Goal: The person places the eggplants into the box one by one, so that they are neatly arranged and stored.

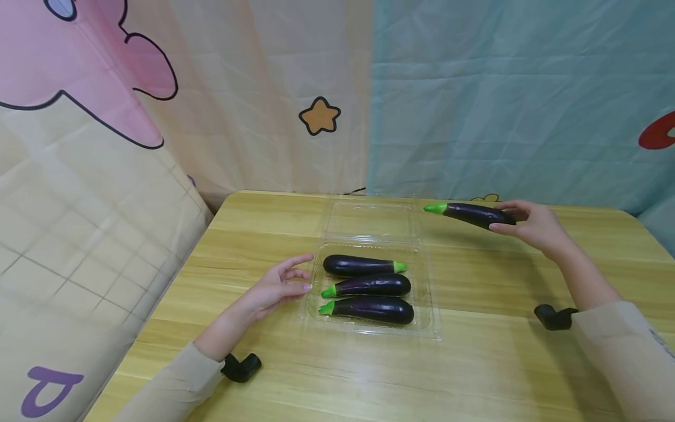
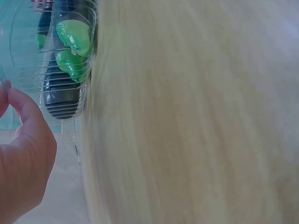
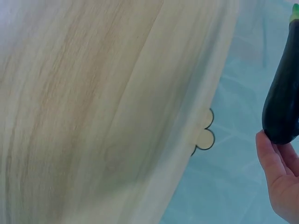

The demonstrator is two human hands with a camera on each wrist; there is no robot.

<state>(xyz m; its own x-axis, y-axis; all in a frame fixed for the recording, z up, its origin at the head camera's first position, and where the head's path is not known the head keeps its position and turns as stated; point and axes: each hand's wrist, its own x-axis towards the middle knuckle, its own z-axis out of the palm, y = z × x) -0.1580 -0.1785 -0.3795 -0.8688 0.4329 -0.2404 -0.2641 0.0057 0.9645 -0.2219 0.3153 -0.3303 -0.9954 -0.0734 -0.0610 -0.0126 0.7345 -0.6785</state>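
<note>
In the head view, three dark purple eggplants (image 1: 371, 285) with green stem ends lie side by side in a clear plastic clamshell box (image 1: 429, 319). The farthest points its stem right, the other two left. My left hand (image 1: 274, 290) is at the box's left rim, fingers loosely bent and thumb apart from the index finger. Up at the back right, my right hand (image 1: 535, 225) grips another eggplant (image 1: 471, 214) by its thick end, stem pointing left. The right wrist view shows this eggplant (image 3: 282, 88) pinched between thumb and fingers.
The box's clear lid (image 1: 371, 220) lies folded back toward the rear edge of the wooden table (image 1: 490, 363). A printed curtain (image 1: 501, 105) hangs right behind the table. Black wrist mounts (image 1: 241, 368) stick out from both sleeves.
</note>
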